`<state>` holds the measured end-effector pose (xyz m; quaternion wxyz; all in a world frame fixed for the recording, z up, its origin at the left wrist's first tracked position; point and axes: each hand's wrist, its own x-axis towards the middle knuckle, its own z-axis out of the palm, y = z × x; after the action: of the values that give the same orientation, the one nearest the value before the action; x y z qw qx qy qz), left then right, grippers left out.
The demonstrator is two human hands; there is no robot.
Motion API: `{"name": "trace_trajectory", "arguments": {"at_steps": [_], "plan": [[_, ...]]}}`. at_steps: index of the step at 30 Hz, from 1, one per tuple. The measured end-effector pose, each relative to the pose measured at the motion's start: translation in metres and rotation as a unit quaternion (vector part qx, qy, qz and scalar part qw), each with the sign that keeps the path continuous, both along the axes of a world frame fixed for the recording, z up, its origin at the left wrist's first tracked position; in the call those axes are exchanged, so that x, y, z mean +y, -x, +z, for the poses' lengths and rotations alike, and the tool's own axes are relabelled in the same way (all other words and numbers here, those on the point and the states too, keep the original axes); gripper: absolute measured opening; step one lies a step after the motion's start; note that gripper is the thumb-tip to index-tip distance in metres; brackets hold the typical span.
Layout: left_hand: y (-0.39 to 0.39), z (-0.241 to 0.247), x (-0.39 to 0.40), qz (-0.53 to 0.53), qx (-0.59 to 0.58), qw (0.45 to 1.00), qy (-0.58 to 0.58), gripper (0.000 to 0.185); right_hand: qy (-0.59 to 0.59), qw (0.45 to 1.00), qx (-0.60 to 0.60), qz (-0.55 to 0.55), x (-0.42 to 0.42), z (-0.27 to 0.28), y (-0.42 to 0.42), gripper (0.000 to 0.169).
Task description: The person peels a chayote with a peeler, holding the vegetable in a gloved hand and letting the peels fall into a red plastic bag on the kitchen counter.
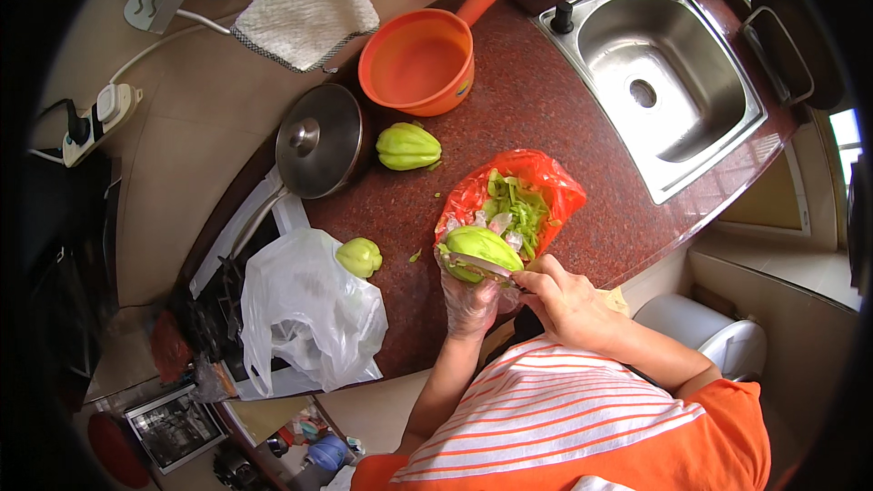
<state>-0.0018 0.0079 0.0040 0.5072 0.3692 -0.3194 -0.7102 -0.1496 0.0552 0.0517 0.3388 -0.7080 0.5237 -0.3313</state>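
A clear plastic glove covers my left hand (470, 305), which holds a pale green chayote (485, 247) from below. Bare fingers of my right hand (569, 303) grip a knife (481, 263); its blade lies against the near side of the chayote. Just beyond, a red plastic bag (563, 181) lies spread on the counter, with green peelings (522, 208) in it. Farther off, another chayote (409, 146) rests on the counter. A smaller piece of chayote (359, 257) sits at the left, beside the white plastic bag.
A white plastic bag (317, 314) covers part of the stove at the left. Behind it stands a lidded pan (319, 150). An orange dipper (416, 61) is on the red speckled counter (552, 106). At the right is a steel sink (665, 75); a white bin (702, 334) stands below the counter.
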Motion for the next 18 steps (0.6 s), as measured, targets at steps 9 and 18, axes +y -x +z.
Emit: {"name": "trace_trajectory", "arguments": {"at_steps": [9, 18], "plan": [[0.009, 0.009, 0.001, 0.028, 0.015, 0.999, 0.032, 0.08, -0.012, 0.999, 0.031, 0.011, 0.001, -0.003, 0.0, 0.039], [-0.002, -0.006, 0.002, 0.024, 0.012, 0.999, 0.032, 0.078, -0.07, 0.997, -0.012, 0.022, -0.001, -0.001, 0.0, 0.034]]}}
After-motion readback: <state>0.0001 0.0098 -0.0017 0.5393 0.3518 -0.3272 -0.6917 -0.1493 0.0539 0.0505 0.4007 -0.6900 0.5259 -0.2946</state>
